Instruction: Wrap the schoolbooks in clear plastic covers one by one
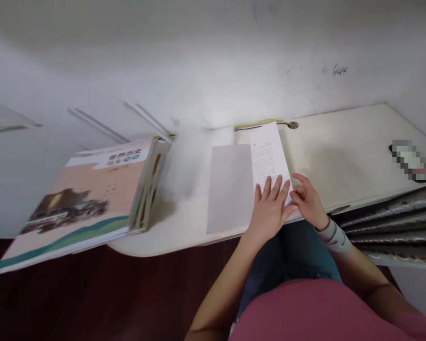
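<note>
Wall (234, 61): whitish, smudged; small blue scribble (340, 71) toward the upper right.
Surface (344, 142): white, long, set along the wall, rounded at its near left corner.
Open book (264, 156): lies flat on the surface, around the middle, close to the front edge, right before the person; plain grey page (230, 189) on the left side, white page with lines of small print on the right; print too small to read.
Left hand (270, 208): palm down on the lower part of the printed page, fingers spread, thumb out toward the right hand; nothing gripped.
Right hand (307, 201): just beside the book's right edge, fingers bent, close to the left thumb; cannot tell if it pinches page edges or only touches them.
Wristband (334, 235): greyish, on the right wrist.
Stack of books (92, 184): at the left end, sticking out past the surface; top cover pinkish with a building picture, green wavy band and Chinese title.
Blurry pale patch (186, 161): between stack and open book; cannot tell what it is.
Yellow cable (259, 124): along the back edge, reaching a round hole (293, 125).
Phone-like item (413, 161): far right on the surface, pixelated.
Patterned cloth (386, 227): shiny grey folds, lower right, below the surface edge.
Floor (110, 293): dark red.
Clothes: pink top (315, 308), blue-green trousers (305, 255).
</note>
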The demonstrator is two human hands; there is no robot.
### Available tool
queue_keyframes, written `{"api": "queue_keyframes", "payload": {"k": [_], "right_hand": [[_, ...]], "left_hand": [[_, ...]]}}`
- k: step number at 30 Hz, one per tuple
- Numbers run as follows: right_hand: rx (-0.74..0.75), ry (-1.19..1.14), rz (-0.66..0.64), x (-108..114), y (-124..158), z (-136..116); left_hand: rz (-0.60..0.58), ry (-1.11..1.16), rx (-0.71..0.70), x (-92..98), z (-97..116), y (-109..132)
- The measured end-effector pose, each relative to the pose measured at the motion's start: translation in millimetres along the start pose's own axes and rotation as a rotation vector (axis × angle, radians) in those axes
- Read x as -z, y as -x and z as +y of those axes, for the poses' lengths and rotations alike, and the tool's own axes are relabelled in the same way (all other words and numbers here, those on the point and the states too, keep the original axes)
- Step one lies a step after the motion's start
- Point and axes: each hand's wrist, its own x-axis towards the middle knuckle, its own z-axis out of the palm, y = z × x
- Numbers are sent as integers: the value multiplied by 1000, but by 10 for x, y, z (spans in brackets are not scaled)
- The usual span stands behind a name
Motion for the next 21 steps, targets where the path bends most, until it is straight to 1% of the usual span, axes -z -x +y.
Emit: {"api": "queue_keyframes", "payload": {"k": [2,5,6,8,10,13,18,21], "right_hand": [[-10,164,47,228,28,129],[37,545,73,568,127,295],[57,693,61,661,171,339],[84,956,-6,803,265,409],[95,1106,-94,888,345,455],[122,1165,-167,950,404,480],[152,1169,-192,1009,379,471],[163,1160,-193,1031,366,484]], "left_hand": [[-26,-113,-10,-148,62,-110],[-65,-184,-21,-347,153,-242],[-77,-191,-23,-397,184,-275],[-99,-195,-35,-463,244,-331],[-121,-200,-47,-491,299,-376],[-139,-206,-54,-505,355,-426],[-101,-177,-46,-564,377,-475],[-103,-167,-37,-604,398,-506]]}}
